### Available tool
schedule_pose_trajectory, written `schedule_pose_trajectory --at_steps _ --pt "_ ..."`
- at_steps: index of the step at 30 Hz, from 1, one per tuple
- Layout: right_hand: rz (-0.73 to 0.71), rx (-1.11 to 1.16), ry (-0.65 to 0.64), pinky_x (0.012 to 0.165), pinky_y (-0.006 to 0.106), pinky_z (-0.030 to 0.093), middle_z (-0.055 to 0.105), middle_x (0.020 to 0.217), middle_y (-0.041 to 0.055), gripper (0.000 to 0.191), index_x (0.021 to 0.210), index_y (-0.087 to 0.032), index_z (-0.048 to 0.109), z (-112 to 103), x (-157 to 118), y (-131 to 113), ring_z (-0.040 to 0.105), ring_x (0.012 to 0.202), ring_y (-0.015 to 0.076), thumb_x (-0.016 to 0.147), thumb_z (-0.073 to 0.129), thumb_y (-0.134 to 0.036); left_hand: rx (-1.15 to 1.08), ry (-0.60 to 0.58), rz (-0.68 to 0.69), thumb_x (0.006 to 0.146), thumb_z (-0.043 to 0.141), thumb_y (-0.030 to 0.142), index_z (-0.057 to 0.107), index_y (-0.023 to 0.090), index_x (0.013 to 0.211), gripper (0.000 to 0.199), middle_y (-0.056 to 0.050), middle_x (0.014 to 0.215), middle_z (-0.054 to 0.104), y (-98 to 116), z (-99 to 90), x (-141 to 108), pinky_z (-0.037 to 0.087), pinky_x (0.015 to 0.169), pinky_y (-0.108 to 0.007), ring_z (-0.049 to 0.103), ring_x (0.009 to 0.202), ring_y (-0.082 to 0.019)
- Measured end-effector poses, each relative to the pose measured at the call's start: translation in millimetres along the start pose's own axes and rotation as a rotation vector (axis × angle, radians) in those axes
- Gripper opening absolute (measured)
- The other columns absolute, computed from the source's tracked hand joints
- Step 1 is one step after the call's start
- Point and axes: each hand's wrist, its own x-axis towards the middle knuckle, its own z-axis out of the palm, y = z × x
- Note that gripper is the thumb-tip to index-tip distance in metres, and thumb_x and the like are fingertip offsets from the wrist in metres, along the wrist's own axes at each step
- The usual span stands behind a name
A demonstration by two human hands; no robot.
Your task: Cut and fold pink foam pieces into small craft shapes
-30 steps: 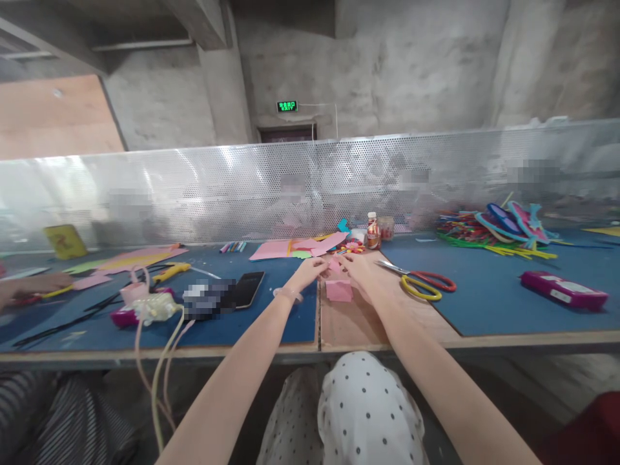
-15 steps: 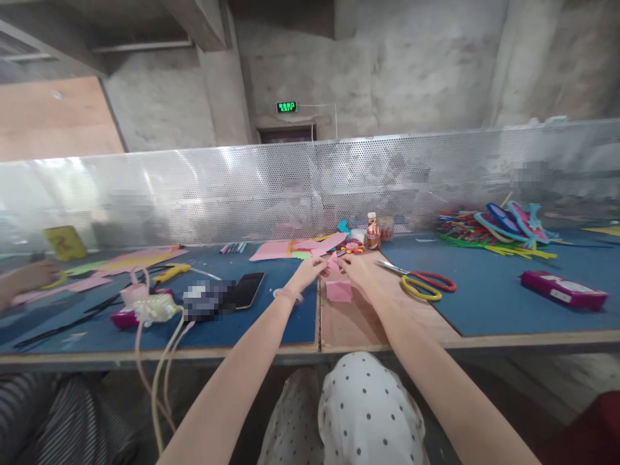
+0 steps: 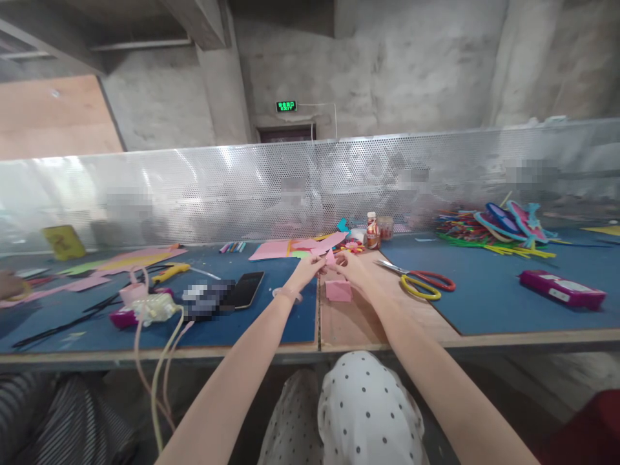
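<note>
Counter (image 3: 353, 332) was crowded, and the cords (image 3: 154, 387) hanging over its front edge, left of the left arm (image 3: 241, 381), bugged me most: one wide elbow swing could've snagged them and dragged stuff along. Scissors (image 3: 405, 274) next. They lay just beside the right arm (image 3: 426, 361), tips toward it, so a careless sideways move could've bumped them or given a poke. Then the pink square (image 3: 338, 291) on the bare wood, nearer the camera than the hands; a brushing wrist could've shoved it.

Smallest was the pink piece (image 3: 330, 257), between the left hand (image 3: 309, 270) and right hand (image 3: 351, 266). Each grip looked nearly closed, fingertips pinching that one piece, so uneven tugging would probably crease or rip it.

Hard to see: the dark object (image 3: 208, 302) beside the phone (image 3: 249, 290) was partly pixelated, and another person's hand (image 3: 8, 286) got cut off at the left edge. Fingers hid part of the pink piece, way too small to make out any folds.
</note>
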Motion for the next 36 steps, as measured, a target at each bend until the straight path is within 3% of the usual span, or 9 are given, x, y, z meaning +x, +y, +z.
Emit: schedule_pose_trajectory --at_steps 6,14,18,21,27,36 --pt "-0.074 -0.082 -0.006 0.058 0.023 0.039 0.059 0.072 0.0033 0.017 0.077 -0.013 0.055 1 1 1 0.052 0.064 0.0119 0.072 0.057 -0.030 -0.005 -0.004 0.012 0.074 0.051 0.042 0.054 0.013 0.068 0.030 -0.002 0.061 0.058 -5 0.4 2 0.041 0.052 -0.021 0.054 0.056 -0.010" --pt "-0.188 -0.318 -0.087 0.052 0.023 0.036 0.063 0.068 0.0088 0.018 0.073 -0.015 0.057 -17 -20 -32 0.052 0.057 0.0141 0.081 0.049 -0.028 0.026 0.012 0.020 0.072 0.053 0.045 0.053 0.013 0.068 0.033 0.000 0.058 0.056 1 -0.6 -2 0.040 0.050 -0.021 0.050 0.051 -0.009" --pt "-0.138 -0.236 -0.153 0.049 0.020 0.035 0.062 0.067 0.0058 0.020 0.079 -0.013 0.057 -9 -12 -19 0.050 0.053 0.0104 0.084 0.044 -0.027 0.021 -0.006 0.016 0.072 0.053 0.043 0.053 0.013 0.068 0.030 0.000 0.059 0.055 1 -0.7 -1 0.040 0.050 -0.021 0.051 0.052 -0.009" --pt "-0.069 -0.049 -0.195 0.045 0.018 0.034 0.060 0.063 0.0021 0.021 0.087 -0.014 0.057 -2 -4 -7 0.049 0.048 0.0084 0.086 0.040 -0.027 0.004 -0.010 0.036 0.073 0.052 0.042 0.052 0.014 0.067 0.029 0.000 0.059 0.054 -1 -1.1 1 0.040 0.050 -0.020 0.050 0.053 -0.009" --pt "-0.029 0.158 -0.211 0.041 0.018 0.032 0.060 0.058 0.0029 0.030 0.076 -0.016 0.060 -8 -8 -10 0.050 0.044 0.0088 0.083 0.046 -0.041 -0.026 0.002 0.062 0.075 0.050 0.044 0.054 0.014 0.073 0.030 0.000 0.063 0.055 4 -2.6 -1 0.040 0.053 -0.020 0.052 0.058 -0.010" --pt "-0.028 0.121 -0.254 0.045 0.020 0.037 0.058 0.058 0.0021 0.038 0.079 -0.014 0.060 -9 -8 -4 0.050 0.049 0.0097 0.082 0.041 -0.047 -0.085 -0.041 0.072 0.074 0.052 0.042 0.054 0.014 0.073 0.028 -0.001 0.065 0.056 5 -1.8 0 0.040 0.055 -0.020 0.052 0.061 -0.010"
